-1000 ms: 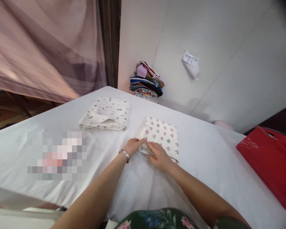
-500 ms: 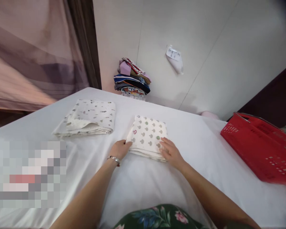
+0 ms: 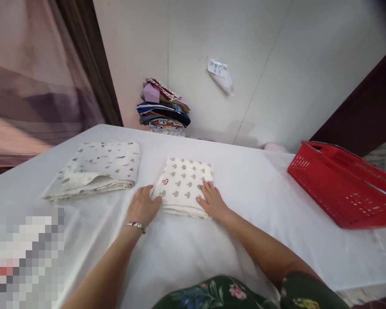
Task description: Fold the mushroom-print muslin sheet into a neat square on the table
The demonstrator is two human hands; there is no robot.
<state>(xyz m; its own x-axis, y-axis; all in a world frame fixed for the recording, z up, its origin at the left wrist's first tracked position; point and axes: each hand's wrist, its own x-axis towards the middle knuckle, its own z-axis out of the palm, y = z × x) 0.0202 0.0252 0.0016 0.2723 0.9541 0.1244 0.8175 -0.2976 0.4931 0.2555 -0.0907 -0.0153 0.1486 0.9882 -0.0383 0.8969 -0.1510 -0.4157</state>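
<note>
A folded white cloth (image 3: 184, 180) with grey mushroom prints, and a few red and green ones, lies flat on the white-covered table. My left hand (image 3: 143, 206), wearing a silver bracelet, is at its near left corner; the thumb is spread from the fingers and touches the edge. Fingers stretched out, my right hand (image 3: 214, 200) rests flat on the cloth's near right side. Further left lies a second folded white cloth (image 3: 107, 163) with small leaf-like prints, its near corner turned loosely over.
A red plastic basket (image 3: 337, 189) with metal handles stands at the right. Beyond the far table edge is a stack of folded clothes (image 3: 164, 107) by the wall. A labelled plastic bag (image 3: 221, 77) hangs there. A curtain (image 3: 35, 77) borders the left.
My left hand has loosened from the cloth's left edge, its thumb and fingers now apart. My right hand stays on the cloth. The whole view has shifted slightly as the camera turned.
</note>
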